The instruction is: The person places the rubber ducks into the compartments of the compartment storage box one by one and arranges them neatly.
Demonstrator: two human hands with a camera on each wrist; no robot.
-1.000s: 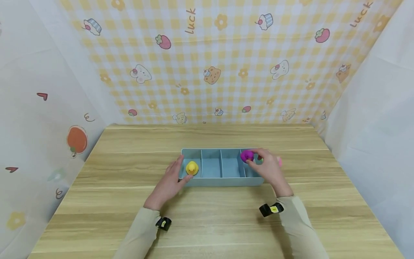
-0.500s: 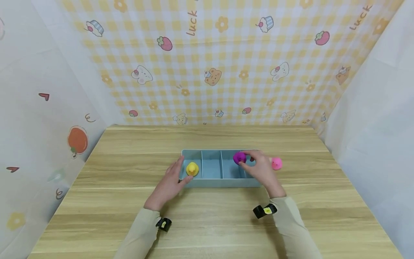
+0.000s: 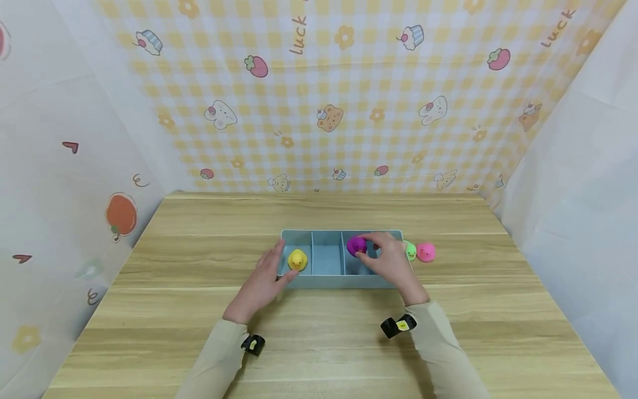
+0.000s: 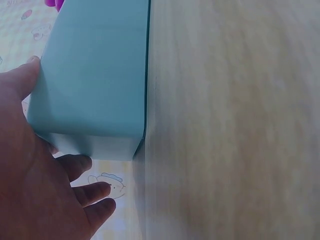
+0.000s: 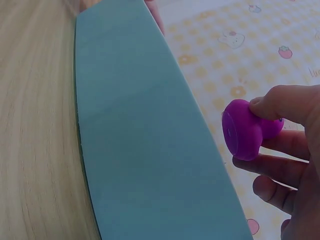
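In the head view a blue-grey box (image 3: 344, 282) with compartments in a row lies lengthwise on the table. A yellow rubber duck (image 3: 297, 260) sits in its leftmost compartment. At the box's left end rests my left hand (image 3: 256, 285), thumb at the front rim and the other fingers spread along the end wall (image 4: 90, 145). My right hand (image 3: 391, 266) pinches a purple rubber duck (image 3: 356, 246) between thumb and fingers, over the third compartment from the left. The right wrist view shows this purple duck (image 5: 245, 130) held above the rim, its flat base turned toward the box.
Just beyond the box's right end, a green duck (image 3: 411, 251) and a pink duck (image 3: 426, 252) stand side by side on the wooden table (image 3: 319, 343). My right hand hides part of the rightmost compartment. A checked cloth (image 3: 279, 94) hangs behind the table.
My right hand has moved left with the purple duck, from the rightmost compartment to over the third one. The green duck has come into clearer view. My left hand stays put.
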